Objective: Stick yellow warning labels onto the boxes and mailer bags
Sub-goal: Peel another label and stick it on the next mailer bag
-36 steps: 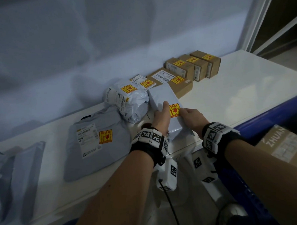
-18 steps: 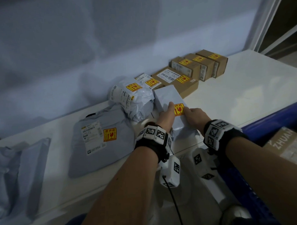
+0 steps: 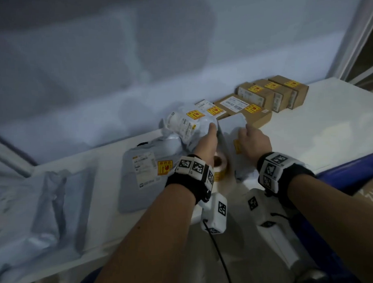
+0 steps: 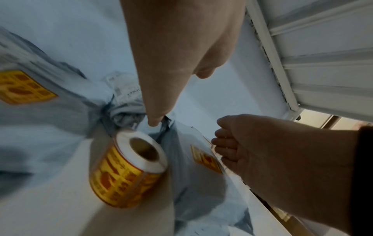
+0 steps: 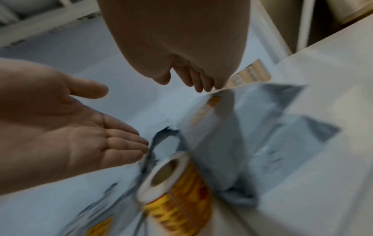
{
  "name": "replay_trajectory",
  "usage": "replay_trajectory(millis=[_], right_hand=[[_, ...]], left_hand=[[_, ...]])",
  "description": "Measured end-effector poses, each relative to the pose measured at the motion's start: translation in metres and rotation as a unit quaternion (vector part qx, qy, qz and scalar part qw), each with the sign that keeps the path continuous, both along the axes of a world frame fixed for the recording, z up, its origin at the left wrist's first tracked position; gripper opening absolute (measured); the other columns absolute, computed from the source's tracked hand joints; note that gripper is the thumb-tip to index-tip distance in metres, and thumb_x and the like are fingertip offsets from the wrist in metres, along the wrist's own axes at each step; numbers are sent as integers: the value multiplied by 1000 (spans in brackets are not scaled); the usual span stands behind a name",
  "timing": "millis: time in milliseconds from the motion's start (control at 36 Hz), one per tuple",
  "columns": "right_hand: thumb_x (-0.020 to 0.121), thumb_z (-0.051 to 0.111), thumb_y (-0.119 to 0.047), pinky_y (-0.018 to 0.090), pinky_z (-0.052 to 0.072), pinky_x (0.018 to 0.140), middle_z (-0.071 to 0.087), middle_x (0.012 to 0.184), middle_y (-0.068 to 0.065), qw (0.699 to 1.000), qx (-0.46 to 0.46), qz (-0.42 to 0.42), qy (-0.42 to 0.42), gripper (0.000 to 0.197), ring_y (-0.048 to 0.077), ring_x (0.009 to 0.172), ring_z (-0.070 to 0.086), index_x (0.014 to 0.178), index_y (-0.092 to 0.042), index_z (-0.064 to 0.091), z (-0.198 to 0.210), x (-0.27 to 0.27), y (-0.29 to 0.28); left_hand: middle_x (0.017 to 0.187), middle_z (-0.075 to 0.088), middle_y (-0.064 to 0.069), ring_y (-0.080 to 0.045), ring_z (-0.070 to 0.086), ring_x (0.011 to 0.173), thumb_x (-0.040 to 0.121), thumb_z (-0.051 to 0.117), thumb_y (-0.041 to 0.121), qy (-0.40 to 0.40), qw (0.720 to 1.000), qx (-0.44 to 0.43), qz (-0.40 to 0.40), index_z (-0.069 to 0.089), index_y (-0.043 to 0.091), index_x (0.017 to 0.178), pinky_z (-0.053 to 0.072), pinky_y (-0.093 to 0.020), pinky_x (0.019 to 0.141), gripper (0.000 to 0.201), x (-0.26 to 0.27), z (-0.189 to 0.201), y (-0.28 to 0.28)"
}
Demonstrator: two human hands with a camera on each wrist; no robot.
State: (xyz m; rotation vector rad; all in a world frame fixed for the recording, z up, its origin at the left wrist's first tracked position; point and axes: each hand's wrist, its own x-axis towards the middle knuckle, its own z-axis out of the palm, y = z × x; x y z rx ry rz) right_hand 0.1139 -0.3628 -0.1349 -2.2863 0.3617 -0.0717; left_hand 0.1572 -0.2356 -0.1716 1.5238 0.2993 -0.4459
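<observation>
White surface [image 3: 308, 137] | mailer bag [image 3: 231, 127] lay lengthwise between my hands | right hand [image 3: 254, 142] nearer, pinching its edge | left hand [image 3: 206, 140] flat, fingers straight.

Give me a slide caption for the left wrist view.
Label roll standing on the table between grey mailer bags, left hand open above, right hand holding the labelled bag's edge.

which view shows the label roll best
The left wrist view: the label roll lies on its side, core and yellow printed labels in plain sight, though slightly blurred. The right wrist view shows it more blurred. In the head view it is mostly hidden behind the left wrist.
</observation>
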Motion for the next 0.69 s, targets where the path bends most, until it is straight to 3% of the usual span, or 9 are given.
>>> replay_trajectory(millis=[56,111,194,306,361,444,556,639,694], right_hand=[[105,34,-27,36,37,90,55,134,22,1000,2,16,-16,38,38,122,51,128,-3,52,9,-3,21],[105,34,-29,36,36,102,51,141,20,999,2,46,-29,42,36,129,47,135,-3,49,17,-8,47],[106,32,-32,37,35,103,50,142,21,995,6,99,-26,46,37,130,47,139,-3,47,22,-12,77],[105,32,-37,36,37,93,61,118,15,984,28,176,-20,40,37,122,53,113,-7,57,25,-16,123],[104,31,-41,37,37,100,60,131,14,979,41,200,-20,47,34,126,51,125,-8,58,28,-20,146],[105,32,-40,35,38,101,59,133,11,968,86,234,-18,48,29,123,53,129,-10,59,34,-30,186],[106,31,-34,38,42,95,59,97,11,954,121,272,-12,44,30,99,57,102,-8,66,34,-47,238],[105,33,-33,36,42,90,58,97,13,950,131,284,-4,44,28,100,55,90,-5,63,32,-61,269],[105,34,-35,39,44,96,63,109,18,944,138,301,5,44,31,109,57,103,-4,65,31,-72,289]], left_hand=[[145,53,-4,-26,51,131,61,40,92,-25,1000,-4,6,47,18,145,38,-46,113,112,-12,15,20],[147,52,-8,-25,51,133,57,42,90,-42,999,7,29,43,16,147,36,-45,116,116,-16,18,46],[143,56,-9,-25,53,131,57,46,88,-67,995,19,71,53,16,141,35,-45,116,111,-21,20,76],[151,45,-12,-29,43,138,97,29,67,-75,988,102,83,44,10,147,33,-35,116,77,-66,68,118],[155,39,-15,-29,39,141,105,22,52,-72,987,119,74,38,6,150,35,-31,110,66,-74,69,141],[154,41,-14,-29,41,140,103,25,58,-45,984,116,125,38,7,150,32,-36,116,70,-88,72,173],[151,45,-14,-30,45,136,97,25,67,-13,979,109,172,42,9,147,33,-43,117,79,-113,71,216],[155,39,-13,-30,40,141,91,24,74,-15,971,113,210,39,10,149,28,-43,120,88,-131,65,249],[148,50,-10,-28,52,131,84,32,78,-24,959,111,258,51,10,141,37,-42,115,91,-141,62,273]])
